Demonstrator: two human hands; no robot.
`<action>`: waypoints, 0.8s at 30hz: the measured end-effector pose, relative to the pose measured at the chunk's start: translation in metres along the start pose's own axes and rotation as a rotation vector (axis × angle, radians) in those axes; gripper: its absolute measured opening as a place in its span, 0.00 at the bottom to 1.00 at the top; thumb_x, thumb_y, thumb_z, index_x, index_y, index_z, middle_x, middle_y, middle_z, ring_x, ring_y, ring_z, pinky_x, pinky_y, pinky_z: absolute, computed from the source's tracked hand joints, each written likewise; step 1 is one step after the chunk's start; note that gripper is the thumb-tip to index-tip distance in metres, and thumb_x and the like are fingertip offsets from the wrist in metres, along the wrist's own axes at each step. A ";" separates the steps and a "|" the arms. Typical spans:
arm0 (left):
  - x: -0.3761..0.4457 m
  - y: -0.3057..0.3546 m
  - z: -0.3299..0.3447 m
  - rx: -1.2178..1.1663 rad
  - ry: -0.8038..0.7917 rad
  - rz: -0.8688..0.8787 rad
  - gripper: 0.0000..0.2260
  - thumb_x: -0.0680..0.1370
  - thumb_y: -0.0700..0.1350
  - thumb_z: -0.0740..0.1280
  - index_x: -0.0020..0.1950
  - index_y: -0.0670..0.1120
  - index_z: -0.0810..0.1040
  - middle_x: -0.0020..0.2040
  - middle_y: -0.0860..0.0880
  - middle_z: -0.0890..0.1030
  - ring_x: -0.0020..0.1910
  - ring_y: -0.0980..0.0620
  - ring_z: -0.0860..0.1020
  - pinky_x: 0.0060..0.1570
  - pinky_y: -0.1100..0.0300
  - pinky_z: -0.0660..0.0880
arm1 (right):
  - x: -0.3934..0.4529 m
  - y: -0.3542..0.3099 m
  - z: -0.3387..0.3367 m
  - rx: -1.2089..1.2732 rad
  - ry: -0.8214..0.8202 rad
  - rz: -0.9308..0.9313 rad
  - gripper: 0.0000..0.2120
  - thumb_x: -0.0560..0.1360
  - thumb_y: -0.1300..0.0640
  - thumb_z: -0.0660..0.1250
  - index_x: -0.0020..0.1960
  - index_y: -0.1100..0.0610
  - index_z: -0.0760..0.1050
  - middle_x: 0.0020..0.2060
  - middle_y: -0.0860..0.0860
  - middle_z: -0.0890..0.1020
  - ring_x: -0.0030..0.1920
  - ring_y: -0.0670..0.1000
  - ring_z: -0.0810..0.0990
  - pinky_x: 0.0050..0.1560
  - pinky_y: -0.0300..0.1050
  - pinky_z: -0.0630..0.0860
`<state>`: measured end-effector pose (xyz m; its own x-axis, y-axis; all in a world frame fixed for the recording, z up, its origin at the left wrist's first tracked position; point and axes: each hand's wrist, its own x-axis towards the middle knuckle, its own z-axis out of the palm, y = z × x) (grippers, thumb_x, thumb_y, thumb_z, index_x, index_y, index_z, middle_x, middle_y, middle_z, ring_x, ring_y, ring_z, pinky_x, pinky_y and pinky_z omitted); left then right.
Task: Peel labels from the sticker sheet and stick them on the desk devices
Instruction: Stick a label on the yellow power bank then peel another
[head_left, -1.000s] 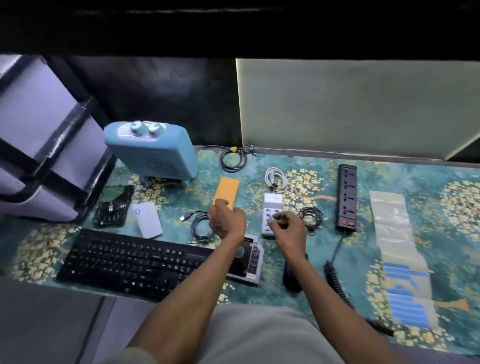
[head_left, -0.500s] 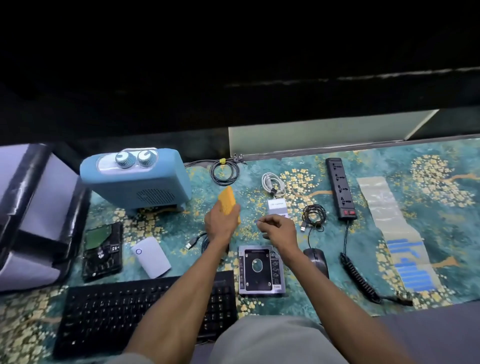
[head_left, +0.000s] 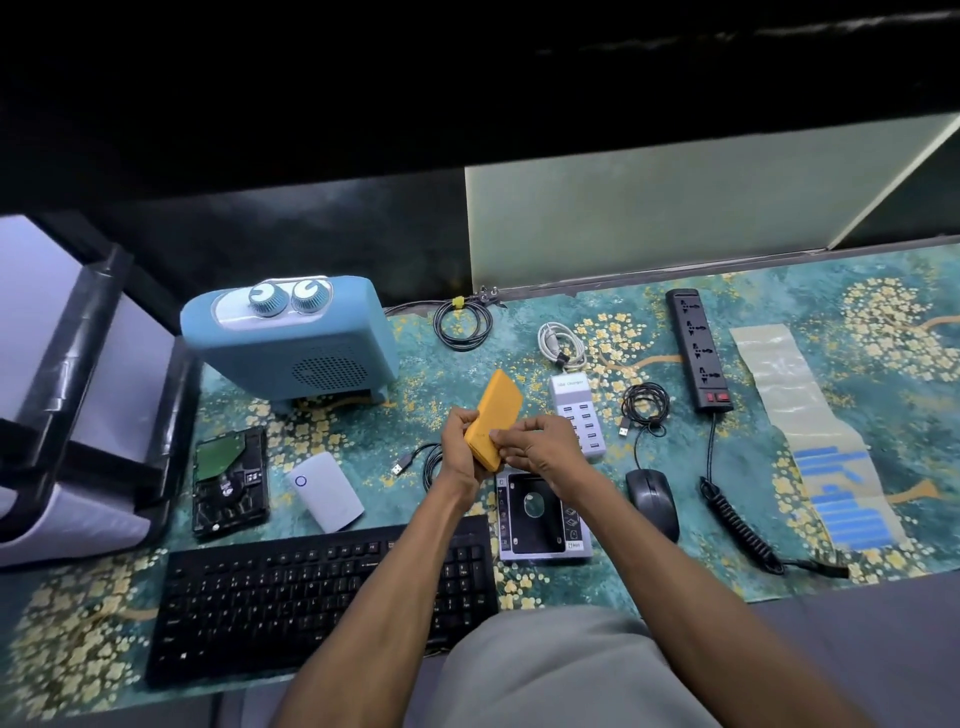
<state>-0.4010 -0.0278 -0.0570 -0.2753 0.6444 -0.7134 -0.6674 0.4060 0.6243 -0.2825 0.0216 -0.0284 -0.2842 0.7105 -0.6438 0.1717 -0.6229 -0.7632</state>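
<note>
My left hand (head_left: 460, 447) grips an orange power bank (head_left: 501, 402) by its lower part and holds it tilted above the desk. My right hand (head_left: 540, 449) meets it from the right, thumb and fingertips pinching its lower edge; no label shows between them. The sticker sheet (head_left: 831, 467), a long clear strip with blue labels on its near half, lies at the far right of the patterned desk mat (head_left: 883, 332).
On the mat lie a blue heater (head_left: 291, 348), a hard drive (head_left: 228, 480), a white box (head_left: 324, 491), a black keyboard (head_left: 291, 587), a drive caddy (head_left: 540, 519), a white USB charger (head_left: 576, 410), a mouse (head_left: 652, 501), a power strip (head_left: 698, 348) and coiled cables (head_left: 462, 325).
My left hand picked the orange power bank up off the mat and raised it. My right hand left the USB charger and came onto the power bank.
</note>
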 end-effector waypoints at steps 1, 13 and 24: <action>0.000 -0.002 -0.002 0.016 0.018 0.004 0.14 0.78 0.55 0.57 0.44 0.46 0.74 0.37 0.44 0.77 0.30 0.47 0.74 0.34 0.58 0.71 | 0.000 0.002 -0.002 -0.027 -0.001 0.000 0.16 0.67 0.62 0.82 0.44 0.63 0.75 0.32 0.58 0.83 0.30 0.52 0.81 0.32 0.43 0.81; 0.009 -0.017 0.036 1.251 0.416 0.333 0.33 0.80 0.63 0.60 0.81 0.50 0.56 0.65 0.41 0.69 0.59 0.39 0.75 0.52 0.49 0.73 | -0.007 0.020 -0.049 -0.289 0.167 -0.044 0.08 0.73 0.60 0.76 0.42 0.61 0.78 0.37 0.58 0.86 0.31 0.52 0.81 0.34 0.44 0.79; 0.002 -0.035 0.105 1.290 0.616 0.482 0.18 0.80 0.47 0.65 0.70 0.47 0.72 0.63 0.43 0.73 0.61 0.41 0.72 0.58 0.46 0.72 | -0.003 0.013 -0.127 -0.232 0.243 -0.070 0.04 0.71 0.58 0.73 0.38 0.57 0.80 0.32 0.53 0.86 0.31 0.49 0.81 0.35 0.44 0.79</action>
<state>-0.3056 0.0276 -0.0464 -0.7418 0.6465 -0.1781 0.5271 0.7263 0.4412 -0.1599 0.0529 -0.0439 -0.0743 0.8237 -0.5621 0.3777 -0.4984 -0.7803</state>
